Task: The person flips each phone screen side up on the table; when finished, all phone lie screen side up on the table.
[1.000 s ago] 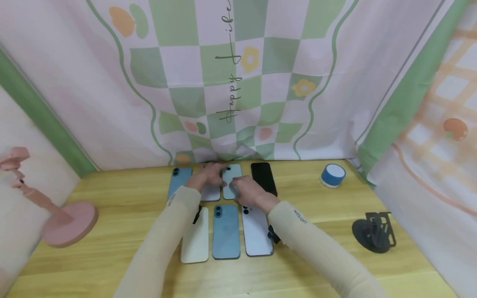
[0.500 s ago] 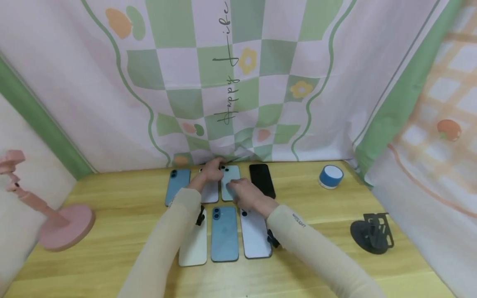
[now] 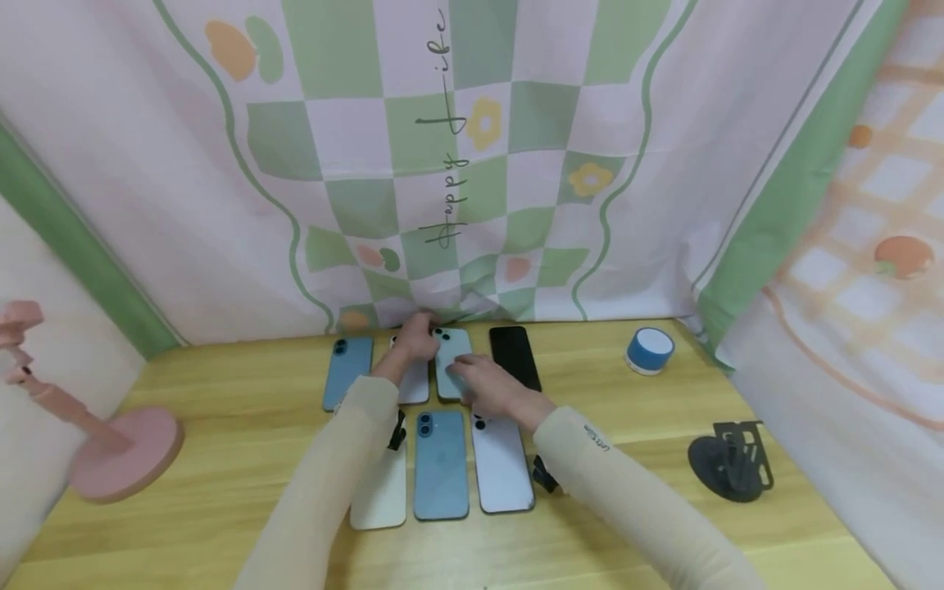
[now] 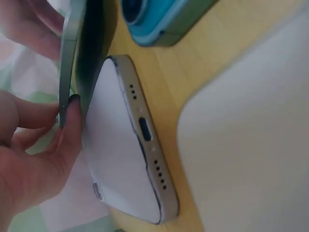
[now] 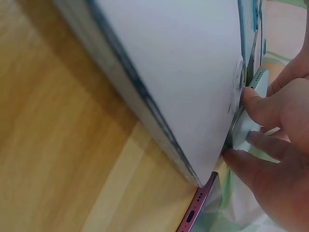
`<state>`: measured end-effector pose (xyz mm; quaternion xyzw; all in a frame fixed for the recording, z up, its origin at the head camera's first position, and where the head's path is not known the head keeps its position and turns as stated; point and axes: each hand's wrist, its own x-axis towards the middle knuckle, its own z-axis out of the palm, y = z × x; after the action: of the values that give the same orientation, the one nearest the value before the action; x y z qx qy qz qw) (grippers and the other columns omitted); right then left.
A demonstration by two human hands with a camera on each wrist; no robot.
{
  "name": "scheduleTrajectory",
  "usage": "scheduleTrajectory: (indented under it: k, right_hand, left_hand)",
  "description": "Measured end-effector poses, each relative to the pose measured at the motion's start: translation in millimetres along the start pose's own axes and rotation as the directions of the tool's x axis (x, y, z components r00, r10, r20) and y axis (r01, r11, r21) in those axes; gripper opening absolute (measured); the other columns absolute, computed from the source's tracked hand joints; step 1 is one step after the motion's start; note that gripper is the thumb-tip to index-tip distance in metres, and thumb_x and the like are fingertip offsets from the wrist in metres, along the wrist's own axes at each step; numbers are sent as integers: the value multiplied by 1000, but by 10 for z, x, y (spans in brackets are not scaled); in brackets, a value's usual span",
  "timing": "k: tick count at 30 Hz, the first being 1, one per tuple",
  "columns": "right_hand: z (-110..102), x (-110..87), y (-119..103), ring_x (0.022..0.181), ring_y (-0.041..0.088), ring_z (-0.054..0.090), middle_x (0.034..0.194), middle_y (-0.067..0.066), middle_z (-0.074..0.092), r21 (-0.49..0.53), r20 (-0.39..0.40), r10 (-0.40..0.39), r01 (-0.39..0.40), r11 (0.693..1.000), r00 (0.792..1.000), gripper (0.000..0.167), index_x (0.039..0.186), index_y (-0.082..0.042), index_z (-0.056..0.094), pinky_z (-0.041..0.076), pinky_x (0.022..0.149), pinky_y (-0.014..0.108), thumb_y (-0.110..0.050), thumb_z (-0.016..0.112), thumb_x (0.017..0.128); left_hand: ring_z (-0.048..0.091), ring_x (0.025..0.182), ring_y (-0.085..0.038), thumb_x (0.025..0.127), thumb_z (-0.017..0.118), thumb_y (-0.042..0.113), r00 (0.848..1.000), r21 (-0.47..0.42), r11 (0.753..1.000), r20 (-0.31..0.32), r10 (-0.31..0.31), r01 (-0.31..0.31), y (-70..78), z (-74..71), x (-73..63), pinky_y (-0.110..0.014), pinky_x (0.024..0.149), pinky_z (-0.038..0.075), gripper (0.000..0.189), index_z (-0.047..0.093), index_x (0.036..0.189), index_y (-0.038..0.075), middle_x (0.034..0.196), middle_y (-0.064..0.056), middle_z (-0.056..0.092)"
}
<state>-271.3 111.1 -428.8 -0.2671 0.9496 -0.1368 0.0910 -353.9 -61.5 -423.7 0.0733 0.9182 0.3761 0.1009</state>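
Note:
Both hands are at a pale green phone (image 3: 450,348) in the middle of the back row, its camera side facing up. My left hand (image 3: 416,338) pinches its left edge between thumb and finger; in the left wrist view the phone (image 4: 71,53) is tilted, with its dark underside showing. My right hand (image 3: 488,383) holds it from the near right side; in the right wrist view the right hand (image 5: 277,150) has its thumb and fingers at the phone's edges and back. Under the left wrist lies a white phone (image 3: 415,383), partly hidden.
A blue phone (image 3: 348,373) and a black phone (image 3: 515,356) flank the back row. In front lie a cream phone (image 3: 379,492), a blue phone (image 3: 441,467) and a lilac phone (image 3: 503,467). A pink stand (image 3: 121,451), blue-white cylinder (image 3: 650,351) and black stand (image 3: 730,463) sit outward.
My left fingers have drawn back to the pale green phone's left edge, uncovering its camera lenses. My right hand stays near the same spot on the phone. The head view has shifted slightly.

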Motion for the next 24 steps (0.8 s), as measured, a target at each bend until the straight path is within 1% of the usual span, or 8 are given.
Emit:
scheduleTrajectory:
  k: [5, 10, 12, 16, 19, 21, 23, 24]
  right_hand:
    - [0, -12, -11, 150, 36, 45, 162, 17, 46, -5, 2, 20, -20, 1000, 1000, 56, 150, -9, 53, 42, 122, 48, -10, 71, 97]
    - [4, -23, -19, 151, 36, 44, 163, 17, 45, 8, 6, 28, -28, 1000, 1000, 55, 151, -9, 52, 41, 123, 49, -10, 69, 99]
    - [1, -26, -20, 151, 36, 44, 163, 17, 45, 17, 11, 25, -25, 1000, 1000, 55, 152, -9, 51, 41, 123, 49, -10, 68, 99]
    - [-32, -36, 5, 146, 35, 50, 158, 17, 51, 45, -9, -3, 3, 999, 1000, 55, 148, -8, 55, 45, 120, 48, -8, 71, 96]
    - [-91, -51, 43, 140, 33, 56, 150, 16, 59, 95, -61, -15, 21, 995, 998, 53, 144, -6, 59, 48, 117, 48, -3, 73, 93]
    - [-141, -66, 67, 140, 33, 57, 147, 15, 62, 152, -99, 2, 14, 988, 995, 50, 142, -5, 61, 49, 116, 48, -1, 72, 93]
    - [-191, -88, 86, 140, 34, 57, 150, 15, 60, 237, -123, 39, -8, 971, 992, 48, 142, -4, 60, 49, 116, 50, -2, 69, 96]
    - [-212, -95, 95, 140, 35, 57, 151, 16, 59, 279, -135, 57, -18, 960, 989, 47, 143, -3, 60, 49, 115, 51, -3, 67, 97]
  left_hand:
    - [59, 130, -34, 91, 55, 0, 998, 14, 999, -45, -41, 42, -2, 57, -9, -46, 110, 52, 54, 57, 146, 3, 145, -19, 60]
    - [66, 120, -34, 91, 58, 5, 993, -31, 996, -85, -84, 82, -13, 89, -34, -40, 94, 60, 54, 57, 145, 2, 145, -19, 61]
    - [66, 120, -34, 91, 58, 6, 991, -44, 995, -92, -94, 90, -16, 85, -45, -39, 91, 61, 53, 58, 144, 2, 144, -19, 61]
    - [63, 125, -35, 88, 57, 5, 989, -56, 993, -98, -108, 103, 8, 58, -60, -41, 96, 60, 54, 59, 141, 2, 143, -18, 62]
    - [65, 121, -34, 86, 55, 5, 988, -30, 995, -111, -103, 100, 57, 26, -63, -42, 96, 59, 52, 62, 138, 2, 140, -17, 64]
    - [68, 109, -31, 87, 54, 7, 987, 13, 995, -128, -96, 99, 94, 10, -57, -38, 88, 59, 43, 67, 128, 2, 126, -14, 70]
    - [69, 88, -27, 88, 55, 8, 985, 46, 993, -139, -103, 110, 130, -5, -41, -33, 72, 57, 20, 69, 101, 1, 97, -10, 71]
    - [67, 77, -24, 88, 56, 8, 983, 59, 992, -147, -105, 115, 145, -12, -33, -30, 66, 55, 11, 65, 90, 3, 85, -7, 66]
